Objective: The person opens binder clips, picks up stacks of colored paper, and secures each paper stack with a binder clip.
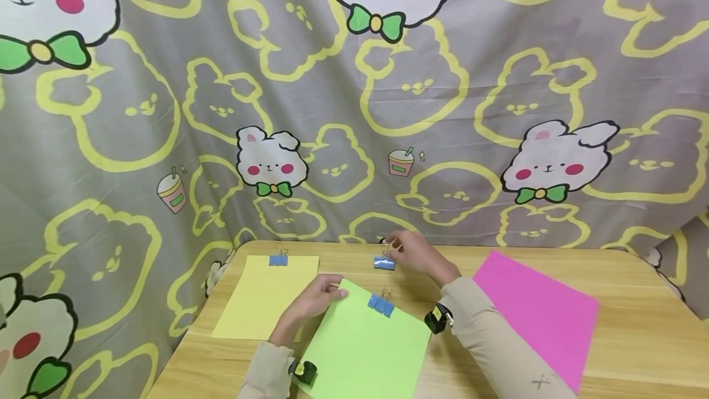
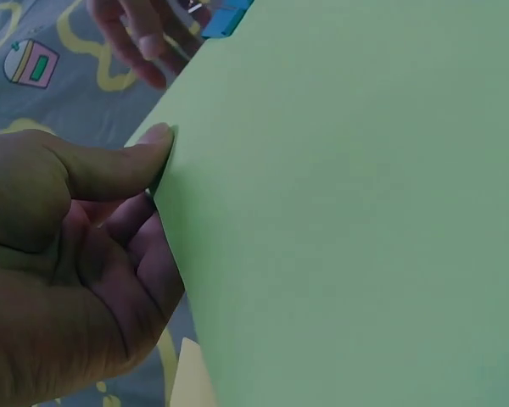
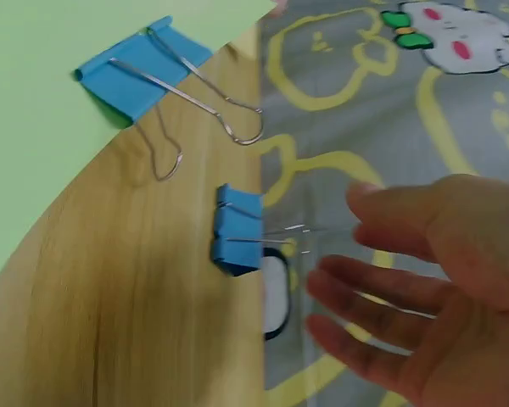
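My left hand (image 1: 318, 296) pinches the upper left corner of a light green sheet of paper (image 1: 368, 350), thumb on top and fingers behind the edge. A blue binder clip (image 1: 381, 305) grips the top edge of that sheet, its wire handles sticking out beyond the paper. Beside the far table edge sits a second blue binder clip (image 3: 238, 229), off any sheet. My right hand (image 3: 433, 280) is just past its wire handles, thumb and fingers spread apart with nothing between them.
On the left lies a yellow sheet (image 1: 266, 300) with another blue binder clip (image 1: 279, 260) on its top edge. A pink sheet (image 1: 545, 313) lies at an angle under the right forearm's side. Behind the wooden table (image 1: 637, 337) hangs a patterned grey curtain (image 1: 332, 97).
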Available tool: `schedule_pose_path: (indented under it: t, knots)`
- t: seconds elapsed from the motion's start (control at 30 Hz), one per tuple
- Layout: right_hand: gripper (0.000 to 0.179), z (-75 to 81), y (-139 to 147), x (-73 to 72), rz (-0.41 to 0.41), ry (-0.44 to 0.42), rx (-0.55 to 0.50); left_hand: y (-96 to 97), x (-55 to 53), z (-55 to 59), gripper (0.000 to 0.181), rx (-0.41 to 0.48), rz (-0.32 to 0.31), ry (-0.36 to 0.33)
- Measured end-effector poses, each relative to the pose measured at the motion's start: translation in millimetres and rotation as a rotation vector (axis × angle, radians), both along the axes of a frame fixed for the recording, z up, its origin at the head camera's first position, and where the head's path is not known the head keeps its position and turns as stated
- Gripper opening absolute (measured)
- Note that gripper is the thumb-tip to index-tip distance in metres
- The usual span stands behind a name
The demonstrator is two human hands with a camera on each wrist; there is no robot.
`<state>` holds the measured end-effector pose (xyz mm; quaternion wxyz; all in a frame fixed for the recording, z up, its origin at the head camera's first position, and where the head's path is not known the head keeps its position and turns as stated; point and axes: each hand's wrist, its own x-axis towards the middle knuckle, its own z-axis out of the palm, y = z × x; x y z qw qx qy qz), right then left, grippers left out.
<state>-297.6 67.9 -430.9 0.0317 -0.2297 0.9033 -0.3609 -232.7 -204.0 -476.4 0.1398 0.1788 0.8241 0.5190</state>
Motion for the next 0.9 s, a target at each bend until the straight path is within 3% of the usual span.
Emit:
schedule_pose_path:
  t: [0.17, 0.33, 0.43, 0.57, 0.67, 0.73, 0.77, 0.83, 0.9]
  knots:
    - [0.04, -13.1, -9.5, -13.4, -0.029, 0.03, 0.019, -4.8, -0.3, 0.5, 0.024, -0.009, 0.061, 0.003]
    - [0.038, -27.6, -14.3, -20.8, -0.028, 0.076, 0.039, -7.4, -1.8, -1.0, 0.027, -0.032, 0.129, -0.014]
    - [0.033, -32.5, -16.0, -23.5, -0.051, 0.089, 0.033, -8.8, -3.7, -3.6, 0.036, -0.002, 0.188, -0.051]
    - [0.023, -38.1, -16.8, -25.7, -0.089, 0.077, 0.016, -10.3, -4.8, -8.2, 0.028, 0.057, 0.245, -0.061]
    - [0.017, -42.3, -17.7, -26.7, -0.104, 0.077, 0.008, -11.9, -5.1, -11.1, 0.024, 0.076, 0.256, -0.059]
    - [0.015, -43.7, -18.2, -26.8, -0.102, 0.068, -0.007, -13.2, -5.2, -12.4, 0.034, 0.073, 0.258, -0.062]
    - [0.014, -44.1, -18.4, -26.7, -0.102, 0.071, -0.016, -13.9, -5.0, -12.6, 0.031, 0.069, 0.261, -0.065]
    - [0.013, -43.1, -18.0, -25.5, -0.096, 0.071, -0.05, -15.9, -4.2, -11.9, 0.023, 0.042, 0.25, -0.049]
    - [0.01, -41.5, -16.2, -23.9, -0.089, 0.049, -0.089, -17.8, -4.9, -11.0, 0.03, 0.012, 0.237, -0.048]
